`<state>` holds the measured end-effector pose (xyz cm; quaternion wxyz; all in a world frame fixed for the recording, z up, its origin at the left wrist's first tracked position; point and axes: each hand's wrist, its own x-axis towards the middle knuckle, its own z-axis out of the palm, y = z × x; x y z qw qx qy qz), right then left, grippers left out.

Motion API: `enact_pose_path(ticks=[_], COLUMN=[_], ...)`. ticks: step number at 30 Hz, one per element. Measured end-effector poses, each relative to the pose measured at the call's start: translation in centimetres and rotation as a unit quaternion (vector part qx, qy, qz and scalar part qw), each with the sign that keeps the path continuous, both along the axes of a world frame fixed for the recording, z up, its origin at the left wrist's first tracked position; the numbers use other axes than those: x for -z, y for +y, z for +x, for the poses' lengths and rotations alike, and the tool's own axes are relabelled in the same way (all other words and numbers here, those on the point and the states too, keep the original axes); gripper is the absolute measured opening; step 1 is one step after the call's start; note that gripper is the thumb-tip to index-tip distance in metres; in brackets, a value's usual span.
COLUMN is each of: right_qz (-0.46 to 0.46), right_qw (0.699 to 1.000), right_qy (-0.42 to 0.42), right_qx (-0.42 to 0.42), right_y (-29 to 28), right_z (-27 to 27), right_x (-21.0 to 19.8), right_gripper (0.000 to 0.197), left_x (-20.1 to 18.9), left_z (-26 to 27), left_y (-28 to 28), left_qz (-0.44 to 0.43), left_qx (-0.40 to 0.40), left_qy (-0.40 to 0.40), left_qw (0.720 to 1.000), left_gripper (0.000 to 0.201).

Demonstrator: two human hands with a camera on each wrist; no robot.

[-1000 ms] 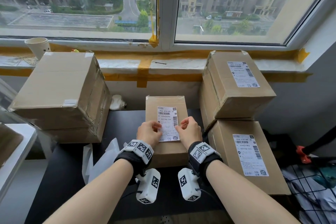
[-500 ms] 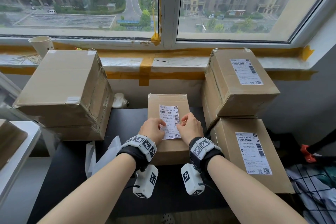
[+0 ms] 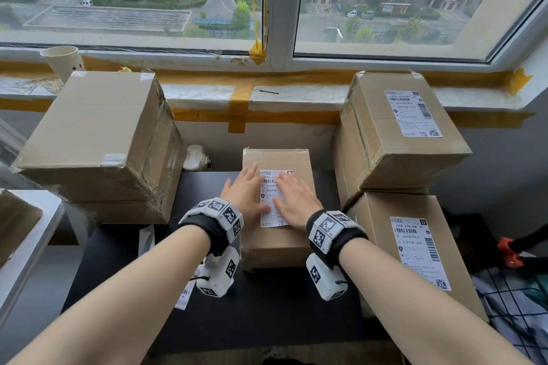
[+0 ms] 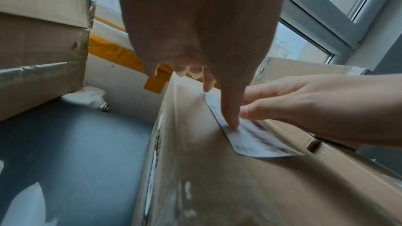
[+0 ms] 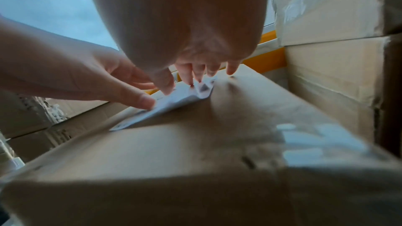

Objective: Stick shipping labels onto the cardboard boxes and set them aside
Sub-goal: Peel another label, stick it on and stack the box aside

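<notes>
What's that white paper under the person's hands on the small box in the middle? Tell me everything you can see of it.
It is a white rectangular shipping label printed with black barcodes and small text, lying flat and lengthwise on top of the small brown cardboard box on the black table. The left hand and the right hand lie on it with straight fingers, pressing it down. Its near edge shows uncovered. In the left wrist view, its near corner seems slightly raised.

You face a wide window (image 3: 278,0) with grey daylight and buildings outside; its sill (image 3: 207,92) is taped yellow above your dark table (image 3: 267,314).
</notes>
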<state>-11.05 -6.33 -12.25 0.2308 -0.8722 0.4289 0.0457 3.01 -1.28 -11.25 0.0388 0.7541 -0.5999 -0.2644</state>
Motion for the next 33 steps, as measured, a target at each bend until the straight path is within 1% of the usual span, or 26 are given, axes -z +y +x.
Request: enact_pose_path(ticks=[3, 6, 9, 13, 16, 19, 23, 25, 28, 33], right_qz=[0.008, 0.011, 0.004, 0.012, 0.028, 0.027, 0.030, 0.027, 0.023, 0.041], right_qw=[0.998, 0.997, 0.997, 0.998, 0.999, 0.999, 0.999, 0.999, 0.999, 0.996], right_qy=[0.037, 0.050, 0.061, 0.057, 0.042, 0.035, 0.031, 0.027, 0.008, -0.044], right_qx=[-0.045, -0.061, -0.040, -0.018, -0.004, 0.004, 0.021, 0.027, 0.034, 0.070], right_y=[-0.7, -1.4, -1.9, -2.0, -1.5, -0.7, 0.7, 1.1, 1.3, 1.6], right_z=[0.4, -0.2, -1.2, -1.6, -1.7, -2.2, -2.4, -2.5, -3.3, -5.8], right_x=[0.3, 0.3, 0.4, 0.6, 0.7, 1.0, 1.7, 1.8, 1.9, 2.2], right_gripper=[0.058, 0.059, 0.057, 0.055, 0.059, 0.068, 0.086, 0.091, 0.089, 0.077], left_x=[0.2, 0.3, 0.2, 0.1, 0.1, 0.2, 0.6, 0.7, 0.7, 0.8], left_z=[0.5, 0.7, 0.8, 1.3, 1.2, 1.2, 1.1, 1.2, 1.5, 1.9], left_y=[-0.6, -0.8, -1.0, -1.2, -1.3, -1.2, -0.5, 0.0, 0.5, 0.5], left_qz=[0.026, 0.038, 0.053, 0.077, 0.087, 0.085, 0.052, 0.038, 0.040, 0.054], left_qx=[0.026, 0.027, 0.040, 0.056, 0.065, 0.073, 0.075, 0.072, 0.072, 0.081], left_qy=[0.001, 0.002, -0.008, 0.003, -0.009, -0.019, -0.010, 0.001, 0.001, 0.012], left_qw=[0.999, 0.999, 0.998, 0.995, 0.994, 0.994, 0.996, 0.997, 0.997, 0.995], left_gripper=[0.087, 0.094, 0.101, 0.114, 0.115, 0.115, 0.110, 0.107, 0.109, 0.117])
